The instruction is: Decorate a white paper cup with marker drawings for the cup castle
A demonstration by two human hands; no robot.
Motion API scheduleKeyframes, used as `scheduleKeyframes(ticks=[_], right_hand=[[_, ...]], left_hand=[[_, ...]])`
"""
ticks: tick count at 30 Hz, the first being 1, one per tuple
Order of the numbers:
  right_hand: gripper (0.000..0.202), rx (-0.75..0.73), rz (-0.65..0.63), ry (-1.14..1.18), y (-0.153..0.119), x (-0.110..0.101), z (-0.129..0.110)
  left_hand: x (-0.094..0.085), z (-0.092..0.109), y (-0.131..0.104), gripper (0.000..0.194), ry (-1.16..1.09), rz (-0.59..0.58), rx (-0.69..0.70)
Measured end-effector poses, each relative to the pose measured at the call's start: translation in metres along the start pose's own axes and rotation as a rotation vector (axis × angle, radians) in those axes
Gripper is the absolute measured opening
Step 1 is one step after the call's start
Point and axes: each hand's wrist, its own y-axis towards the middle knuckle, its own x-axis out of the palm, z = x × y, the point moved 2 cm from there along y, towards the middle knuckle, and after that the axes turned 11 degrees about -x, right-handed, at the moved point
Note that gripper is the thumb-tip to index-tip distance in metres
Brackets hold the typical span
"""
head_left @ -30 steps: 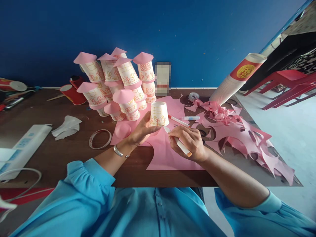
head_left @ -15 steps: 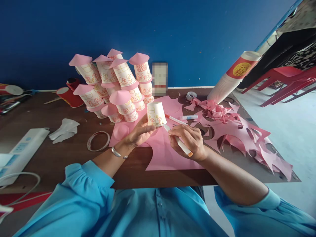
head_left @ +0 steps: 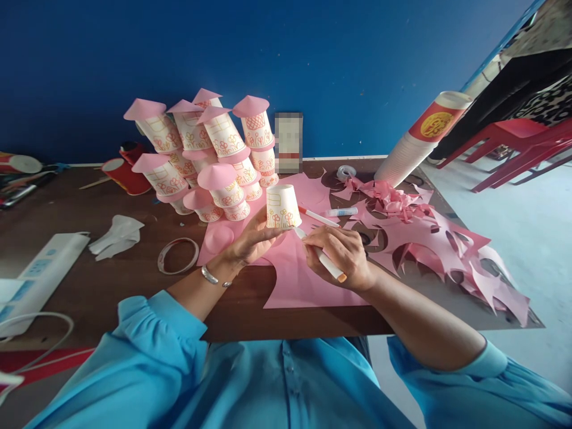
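Observation:
A white paper cup [head_left: 282,206] with a yellow window and red and yellow flowers drawn on it is upside down in my left hand [head_left: 255,239], whose fingers support it from the left and below. My right hand [head_left: 340,253] is closed round a white marker [head_left: 329,266] with an orange end, its tip close to the cup's lower right edge. Pink paper [head_left: 308,280] lies beneath both hands. Behind my left hand stand several decorated cup towers [head_left: 227,136] with pink cone roofs.
Pink paper scraps [head_left: 429,238] cover the right side of the table, below a leaning stack of cups [head_left: 411,149]. A tape ring [head_left: 177,256], crumpled tissue [head_left: 117,236] and power strip [head_left: 42,277] lie left. A red-tipped marker [head_left: 319,217] and glue stick [head_left: 342,212] lie behind my right hand.
My right hand has shifted very slightly with the marker, whose tip is a little lower beside the cup's edge. The cup and my left hand look almost unmoved.

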Motion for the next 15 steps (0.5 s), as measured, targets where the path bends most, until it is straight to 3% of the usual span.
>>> scheduleKeyframes(ticks=[9, 15], right_hand=[[0.02, -0.009, 0.066, -0.015, 0.0, -0.007, 0.002], [0.03, 0.054, 0.061, -0.087, -0.003, -0.012, 0.007]], left_hand=[[0.005, 0.003, -0.001, 0.062, -0.099, -0.033, -0.025], [0.009, 0.007, -0.004, 0.068, -0.169, -0.095, -0.073]])
